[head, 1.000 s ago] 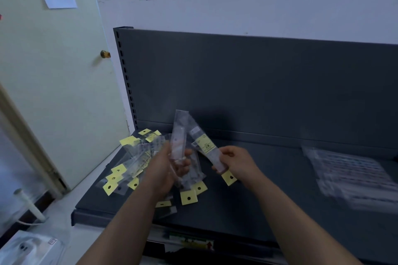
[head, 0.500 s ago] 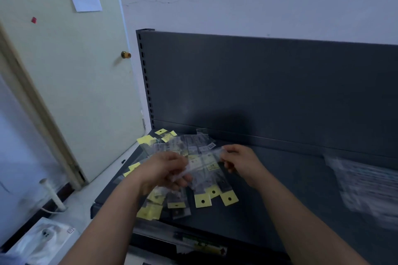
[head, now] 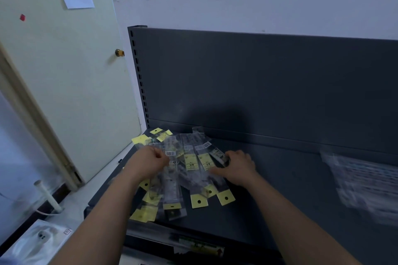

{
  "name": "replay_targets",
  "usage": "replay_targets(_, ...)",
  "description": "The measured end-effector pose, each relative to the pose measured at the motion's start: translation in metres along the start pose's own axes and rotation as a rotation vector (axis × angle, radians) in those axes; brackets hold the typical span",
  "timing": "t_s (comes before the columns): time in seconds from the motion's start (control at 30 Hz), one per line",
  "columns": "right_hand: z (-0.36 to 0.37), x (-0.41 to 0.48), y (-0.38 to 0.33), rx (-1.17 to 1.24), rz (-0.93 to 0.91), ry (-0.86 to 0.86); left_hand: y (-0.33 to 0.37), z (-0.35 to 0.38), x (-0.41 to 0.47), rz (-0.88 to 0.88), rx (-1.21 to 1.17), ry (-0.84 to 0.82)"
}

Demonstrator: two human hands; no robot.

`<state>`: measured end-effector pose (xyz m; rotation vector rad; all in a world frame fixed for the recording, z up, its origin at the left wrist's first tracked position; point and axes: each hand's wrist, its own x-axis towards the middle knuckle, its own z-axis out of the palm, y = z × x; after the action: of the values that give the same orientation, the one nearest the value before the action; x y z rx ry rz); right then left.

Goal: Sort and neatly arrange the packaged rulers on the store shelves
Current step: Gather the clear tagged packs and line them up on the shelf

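Several packaged rulers in clear sleeves with yellow hang tabs lie fanned out on the left part of the dark grey shelf. My left hand rests on the pile's left side with its fingers curled on the packets. At the pile's right edge my right hand presses down, fingertips pinching the end of one ruler packet. Most yellow tabs point toward me; a few lie at the far left corner.
A second, blurred stack of clear packets lies on the shelf's right side. The shelf's back panel rises behind. A pale door with a knob stands left. A white packaged item lies on the floor below left.
Both hands have lowered from holding packets in the air to resting on the spread pile on the shelf. The packets now lie flat and fanned out.
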<state>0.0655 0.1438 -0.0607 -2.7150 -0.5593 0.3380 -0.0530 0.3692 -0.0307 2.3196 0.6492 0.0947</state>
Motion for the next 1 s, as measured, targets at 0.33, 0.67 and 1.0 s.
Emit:
replay_targets(0.33, -0.006, 0.007, 0.014, 0.454, 0.006, 0.047, -0.003, 0.027, 0.002, 0.066, 0.502, 0.151)
replay_targets(0.67, -0.072, -0.024, 0.017, 0.752, -0.096, -0.402, 0.053, 0.055, 0.006, 0.828, 0.583, 0.374)
replay_targets(1.0, -0.076, -0.022, 0.042, 1.291, 0.066, -0.137, 0.087, 0.044, -0.016, 0.326, -0.31, -0.035)
